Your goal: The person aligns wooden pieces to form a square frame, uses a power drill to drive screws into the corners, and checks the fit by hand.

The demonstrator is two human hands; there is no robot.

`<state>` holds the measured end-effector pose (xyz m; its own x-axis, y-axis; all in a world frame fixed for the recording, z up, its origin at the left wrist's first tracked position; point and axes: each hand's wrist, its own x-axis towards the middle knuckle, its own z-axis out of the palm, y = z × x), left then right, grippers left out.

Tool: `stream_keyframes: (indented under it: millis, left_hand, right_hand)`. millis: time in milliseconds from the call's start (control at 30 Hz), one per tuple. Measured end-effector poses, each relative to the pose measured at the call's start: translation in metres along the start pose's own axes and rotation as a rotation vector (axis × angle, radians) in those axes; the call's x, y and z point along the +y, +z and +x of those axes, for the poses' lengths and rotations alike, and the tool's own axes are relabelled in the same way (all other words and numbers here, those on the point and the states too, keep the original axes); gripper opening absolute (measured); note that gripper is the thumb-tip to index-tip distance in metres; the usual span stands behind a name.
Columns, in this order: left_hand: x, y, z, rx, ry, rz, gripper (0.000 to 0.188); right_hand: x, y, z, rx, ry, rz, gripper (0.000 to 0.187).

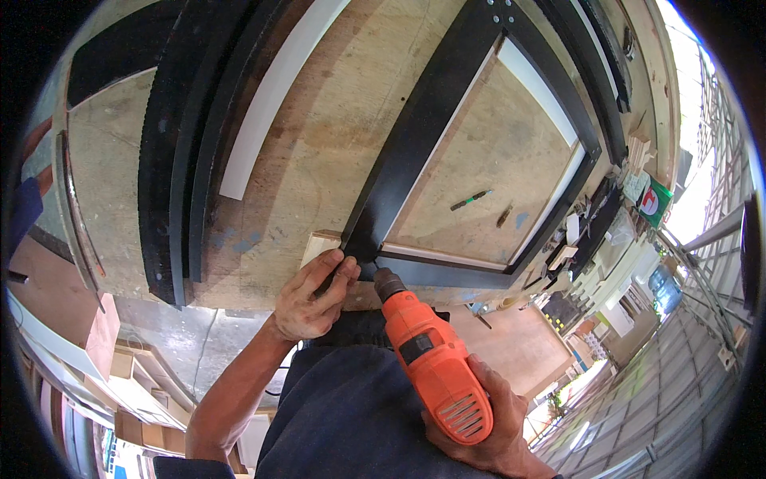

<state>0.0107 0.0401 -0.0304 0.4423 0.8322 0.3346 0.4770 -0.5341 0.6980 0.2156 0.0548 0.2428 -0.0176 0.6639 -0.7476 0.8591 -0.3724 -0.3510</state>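
Drill (435,359), one: orange body, vented rear, dark chuck (389,283). Long axis ran diagonally, rear toward the person, chuck pointing forward and left to the near corner of a black frame (428,120). A dark patch marked its casing; any lettering was too small to read. Right hand (495,431): wrapped around the drill. Left hand (315,295): fingers bent at that same corner; whether they pinched anything could not be told. Frame: flat on a stained wooden workbench (335,120), pale inner edges, screw heads at the far corner. Screwdriver (469,200): green-handled, lay within the frame's opening.
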Motion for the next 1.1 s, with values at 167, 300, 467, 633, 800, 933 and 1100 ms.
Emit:
stream_keyframes:
  millis: [167,300,467,633,800,933,1100]
  left_hand:
    - [0.0002,0.0050,-0.0022,0.034,-0.001,0.016,0.021]
    - [-0.0002,0.0022,-0.0007,0.015,0.003,0.010,0.021]
    - [-0.0008,0.0024,-0.0007,0.015,0.007,0.010,0.021]
    - [-0.0022,0.0064,-0.0064,0.033,0.013,-0.041,0.018]
    - [-0.0009,0.0096,-0.0089,0.050,0.010,-0.032,0.021]
    - [-0.0016,0.0067,-0.0084,0.026,0.010,-0.041,0.024]
    - [-0.0003,0.0043,-0.0032,0.024,0.002,-0.019,0.022]
  right_hand:
    - [0.0003,0.0007,0.0010,0.012,-0.008,0.005,0.085]
    - [0.0010,0.0004,0.0007,0.005,-0.002,0.017,0.085]
    - [0.0013,0.0012,0.0003,0.005,0.009,0.016,0.086]
    - [0.0003,0.0007,-0.0001,0.008,0.014,0.012,0.086]
    - [0.0031,0.0021,-0.0002,0.023,-0.014,0.025,0.086]
    - [0.0028,0.0038,-0.0014,0.019,0.011,0.041,0.086]
    - [0.0027,0.0041,-0.0006,0.031,0.003,0.055,0.087]
